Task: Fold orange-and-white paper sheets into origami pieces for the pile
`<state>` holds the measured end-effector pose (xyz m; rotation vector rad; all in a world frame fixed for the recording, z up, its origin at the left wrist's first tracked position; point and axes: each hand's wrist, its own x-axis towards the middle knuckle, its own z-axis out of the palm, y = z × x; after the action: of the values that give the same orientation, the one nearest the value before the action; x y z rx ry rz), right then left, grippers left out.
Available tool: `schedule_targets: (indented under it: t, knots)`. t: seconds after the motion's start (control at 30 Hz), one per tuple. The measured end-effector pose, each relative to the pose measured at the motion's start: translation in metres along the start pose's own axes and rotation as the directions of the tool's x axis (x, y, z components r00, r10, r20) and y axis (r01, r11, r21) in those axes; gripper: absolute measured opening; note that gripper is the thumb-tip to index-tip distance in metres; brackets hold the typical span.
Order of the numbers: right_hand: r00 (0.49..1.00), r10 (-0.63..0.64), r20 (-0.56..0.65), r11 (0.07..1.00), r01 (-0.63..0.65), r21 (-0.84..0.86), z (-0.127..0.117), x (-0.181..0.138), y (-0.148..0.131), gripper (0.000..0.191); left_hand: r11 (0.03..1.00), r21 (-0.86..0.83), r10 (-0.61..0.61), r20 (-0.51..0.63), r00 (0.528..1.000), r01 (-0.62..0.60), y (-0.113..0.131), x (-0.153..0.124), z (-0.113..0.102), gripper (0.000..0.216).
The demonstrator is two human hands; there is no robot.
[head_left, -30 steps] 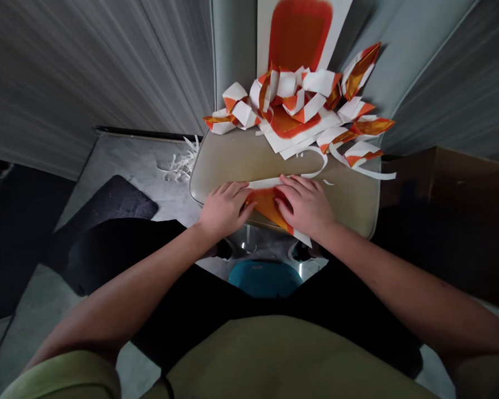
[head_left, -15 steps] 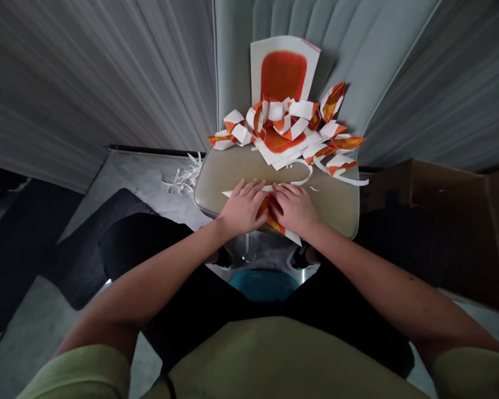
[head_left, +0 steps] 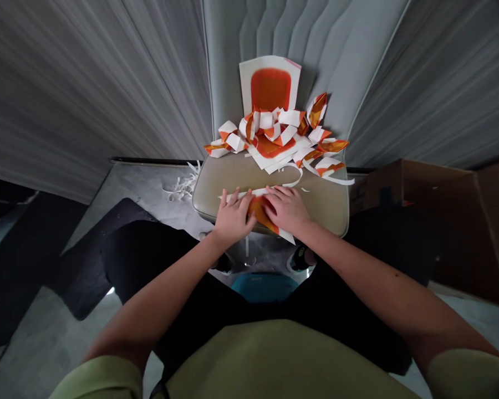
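A folded paper sheet [head_left: 263,215], white with an orange-red middle, lies across the front of the chair seat [head_left: 324,205]. Its white folded strip runs along the far side, and one pointed corner hangs past the seat's front edge. My left hand [head_left: 233,219] rests on the left part of the sheet, fingers spread along the fold and thumb towards me. Lying on the right part is my right hand [head_left: 290,210], its fingers stretched flat over the fold. Both hands press on the paper; its underside is hidden.
Several folded white-and-orange paper pieces [head_left: 289,117] are heaped at the back of the seat. Behind them an orange-printed sheet [head_left: 270,86] leans on the backrest. A thin paper strip [head_left: 293,180] curls nearby. White shreds [head_left: 182,187] lie on the floor left; a cardboard box [head_left: 436,183] stands right.
My left hand has slid a little left, its fingers spreading wider and uncovering more of the orange area. The right hand stays on the fold. The whole view has shifted slightly.
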<state>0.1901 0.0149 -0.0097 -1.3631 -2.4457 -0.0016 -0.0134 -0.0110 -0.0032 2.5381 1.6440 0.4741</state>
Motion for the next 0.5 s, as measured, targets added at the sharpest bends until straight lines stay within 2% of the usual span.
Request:
schedule_targets:
  t: [0.27, 0.5]
  knots:
    - [1.000, 0.005, -0.024, 1.000, -0.004, 0.019, 0.002, 0.000, 0.000, 0.034, 0.981, 0.039, -0.190, -0.048, 0.981, 0.192, -0.010, -0.021, -0.012, 0.052]
    - [1.000, 0.022, -0.014, 0.999, -0.022, 0.039, 0.002, 0.001, 0.000, 0.035, 0.931, 0.026, -0.361, -0.087, 0.929, 0.364, -0.012, -0.029, -0.018, 0.048]
